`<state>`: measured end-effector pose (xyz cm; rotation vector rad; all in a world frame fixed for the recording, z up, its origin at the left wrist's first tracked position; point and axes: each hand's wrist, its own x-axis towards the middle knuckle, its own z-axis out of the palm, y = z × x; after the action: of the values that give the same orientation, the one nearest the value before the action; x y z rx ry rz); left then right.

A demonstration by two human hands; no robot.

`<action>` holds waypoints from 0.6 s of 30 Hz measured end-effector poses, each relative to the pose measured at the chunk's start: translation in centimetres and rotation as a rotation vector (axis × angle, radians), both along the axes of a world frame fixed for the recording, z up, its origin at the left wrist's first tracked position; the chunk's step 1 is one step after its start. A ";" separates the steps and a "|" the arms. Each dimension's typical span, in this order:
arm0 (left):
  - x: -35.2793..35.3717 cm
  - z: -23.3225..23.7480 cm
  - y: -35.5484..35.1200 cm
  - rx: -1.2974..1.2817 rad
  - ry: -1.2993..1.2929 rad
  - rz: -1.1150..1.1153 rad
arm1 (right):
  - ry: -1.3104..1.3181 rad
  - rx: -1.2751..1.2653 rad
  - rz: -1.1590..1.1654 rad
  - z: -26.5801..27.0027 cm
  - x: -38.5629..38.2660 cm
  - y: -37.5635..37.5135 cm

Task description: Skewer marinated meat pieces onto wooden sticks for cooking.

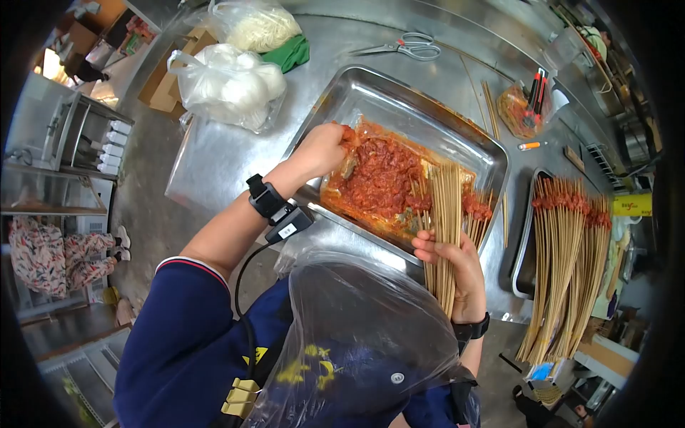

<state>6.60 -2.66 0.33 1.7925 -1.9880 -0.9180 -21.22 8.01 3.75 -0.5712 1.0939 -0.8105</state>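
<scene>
A deep metal tray lies before me with a heap of red, sauce-coated meat in it. My left hand is over the tray's near-left side, its fingers curled and smeared with red sauce at the edge of the meat. What those fingers pinch, if anything, is hidden. In my right hand is a thick bundle of bamboo skewers, gripped low and reaching up over the tray's right part. Beside that bundle, several skewers with red meat on their tips rest in the tray.
At right, a second tray holds many loaded meat skewers. Scissors, loose skewers, an orange pen and a bag with box cutters lie beyond. White plastic bags stand upper left; another person is far left.
</scene>
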 end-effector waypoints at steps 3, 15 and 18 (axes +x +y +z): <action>-0.1 -2.6 -0.9 -0.179 -0.150 -0.065 | 0.006 0.011 0.016 -0.1 -0.1 -0.2; -1.4 -2.8 -4.1 0.068 -0.137 -0.260 | 0.017 0.018 0.013 -0.4 -0.3 -0.2; -2.3 -2.6 -1.8 0.119 -0.022 -0.292 | 0.006 0.016 0.014 -0.9 -0.5 0.0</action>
<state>4.25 -4.46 -2.29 1.6009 -2.2948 -1.1284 -21.74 7.96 2.85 -0.5673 1.1001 -0.7878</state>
